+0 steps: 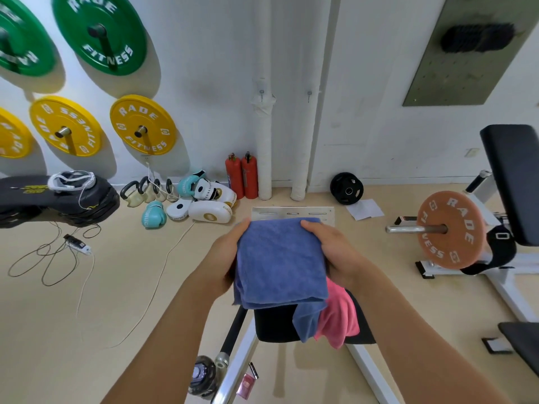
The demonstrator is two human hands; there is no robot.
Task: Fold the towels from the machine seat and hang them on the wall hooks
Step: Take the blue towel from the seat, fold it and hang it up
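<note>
- so both hands are on the blue towel [280, 258] right now, holding it up in the air over the black seat [271, 325]; left hand [224, 258] has its fingers curled round the left edge, right hand [329, 252] is wrapped over the top right corner, thumb on the front
- towel looks folded over already, but a loose tail droops off the bottom right corner toward the seat; I'd say the fold isn't finished
- pink towel [338, 313] is sitting on the seat, just beside and partly behind that hanging blue tail; untouched as far as I can tell
- tip for this step: tuck the dangling bit up and line the edges up before letting go with either hand; pinch the corners rather than bunching the middle, otherwise it'll hang lumpy
- two small wall hooks [262, 93] are straight ahead, one on the white pipe and one [309, 94] just right of it; both bare; keep a folded edge on top so it drapes over the hook cleanly
</note>
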